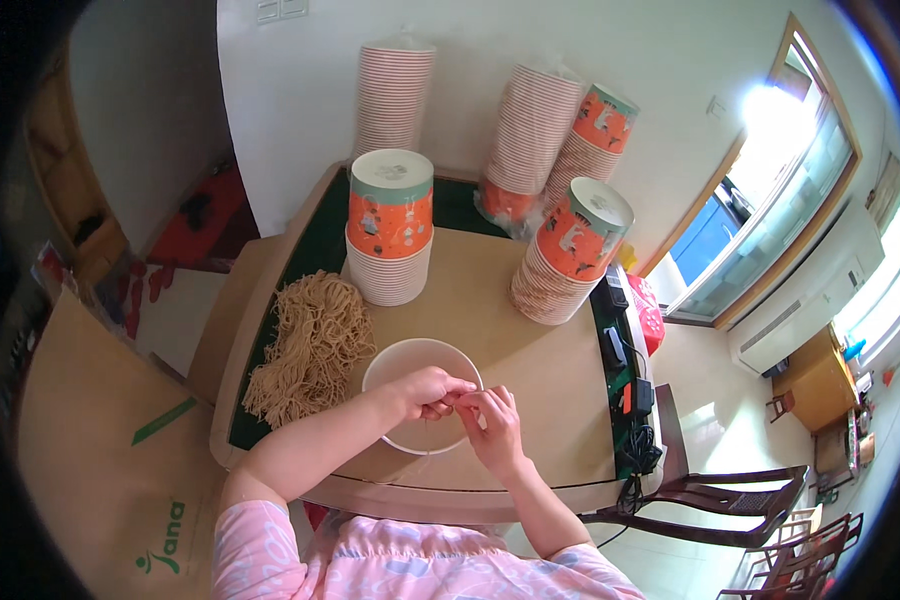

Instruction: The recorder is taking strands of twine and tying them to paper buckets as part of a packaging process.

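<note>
Both hands met over the white tub, fingertips together. Left hand (436, 393): fingers curled in, tips pinched. Right hand (491, 418): thumb and forefinger pinched against the left's tips; anything between them too small to tell. White tub (390, 372) stood upright on the desk (560, 400), directly under both hands, mouth up. Tan stringy pile (308, 345) lay left of the left hand, just beyond that forearm. Ahead of the left hand: orange-and-green tub stack (390, 225), upside down. Ahead and right of the right hand: second tub stack (575, 245), tilted-looking. Black cable bundle (641, 452) right of the right hand.
</note>
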Demonstrator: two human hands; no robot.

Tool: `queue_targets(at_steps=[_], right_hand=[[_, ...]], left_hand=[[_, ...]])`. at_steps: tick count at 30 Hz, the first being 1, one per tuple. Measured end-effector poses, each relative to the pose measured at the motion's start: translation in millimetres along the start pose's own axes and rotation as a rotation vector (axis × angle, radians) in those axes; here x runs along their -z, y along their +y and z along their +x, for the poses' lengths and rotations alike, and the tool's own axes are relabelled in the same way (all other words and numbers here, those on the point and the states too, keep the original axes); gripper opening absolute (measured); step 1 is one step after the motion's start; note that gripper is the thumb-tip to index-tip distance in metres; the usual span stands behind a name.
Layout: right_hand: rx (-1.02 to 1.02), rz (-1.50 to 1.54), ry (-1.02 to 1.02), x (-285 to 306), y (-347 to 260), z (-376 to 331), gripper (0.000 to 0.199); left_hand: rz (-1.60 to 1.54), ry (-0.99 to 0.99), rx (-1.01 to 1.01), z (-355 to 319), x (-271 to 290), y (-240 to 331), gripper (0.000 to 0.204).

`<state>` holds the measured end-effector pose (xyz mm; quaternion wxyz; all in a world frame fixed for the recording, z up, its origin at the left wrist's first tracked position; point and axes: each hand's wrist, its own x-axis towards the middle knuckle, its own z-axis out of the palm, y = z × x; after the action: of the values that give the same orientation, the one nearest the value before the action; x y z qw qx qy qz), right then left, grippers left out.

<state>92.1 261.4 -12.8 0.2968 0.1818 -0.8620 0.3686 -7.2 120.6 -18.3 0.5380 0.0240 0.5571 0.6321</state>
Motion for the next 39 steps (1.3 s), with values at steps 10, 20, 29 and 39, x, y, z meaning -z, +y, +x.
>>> queue_targets(at_steps=[10, 20, 29, 39], right_hand=[[0.010, -0.003, -0.010, -2, 5, -4, 0.017], [-0.115, 0.148, 0.111, -8, 11, -15, 0.019], [-0.454, 0.664, 0.234, -17, 18, -29, 0.018], [-0.750, 1.343, 0.326, -7, 28, -25, 0.019]], left_hand=[[0.097, -0.082, 0.049, 3, 1, 1, 0.031], [-0.083, -0.044, -0.017, 2, -1, 0, 0.018], [-0.141, -0.105, -0.083, -12, -14, 2, 0.013], [0.259, 0.096, -0.472, -19, -18, -9, 0.012]])
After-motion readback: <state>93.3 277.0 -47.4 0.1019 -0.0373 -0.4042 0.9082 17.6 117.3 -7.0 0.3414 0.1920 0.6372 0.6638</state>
